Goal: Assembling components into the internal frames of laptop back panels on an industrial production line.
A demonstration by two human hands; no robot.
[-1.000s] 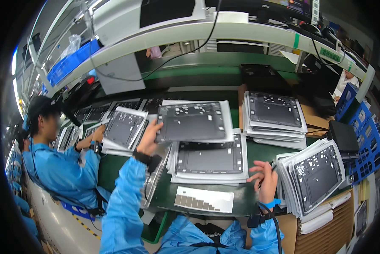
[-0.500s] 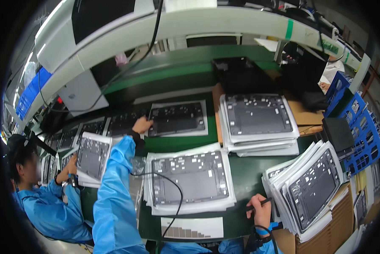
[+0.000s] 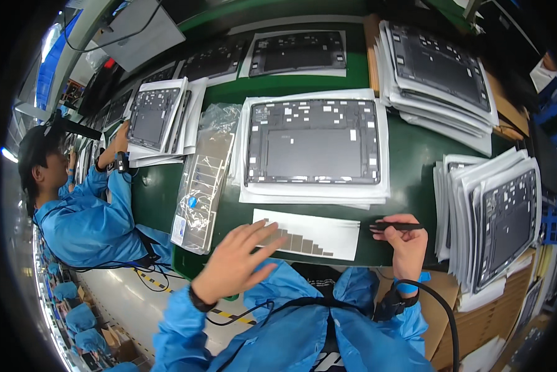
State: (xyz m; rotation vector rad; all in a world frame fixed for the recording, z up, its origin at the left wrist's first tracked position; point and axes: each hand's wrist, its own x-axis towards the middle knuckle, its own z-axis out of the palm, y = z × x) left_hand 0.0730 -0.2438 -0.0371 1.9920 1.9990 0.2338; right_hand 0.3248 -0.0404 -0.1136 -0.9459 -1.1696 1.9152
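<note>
My left hand is open, its spread fingers over the left part of a white sheet that bears a stepped row of grey rectangular pieces. In my right hand is a pair of slim black tweezers, pinched between thumb and fingers. Their tips point left, just off the sheet's right end. Beyond the sheet lies a dark tablet housing dotted with small white patches, on top of a stack of white foam sheets.
A clear plastic bag with strip sheets lies left of the housing. More housings are stacked at the far right and near right; another lies at the back. A co-worker holds a housing at the left.
My left hand has come back from the housing at the far side to the white sheet. The view has tilted down. My right hand still holds the tweezers, now pointing left near the sheet.
</note>
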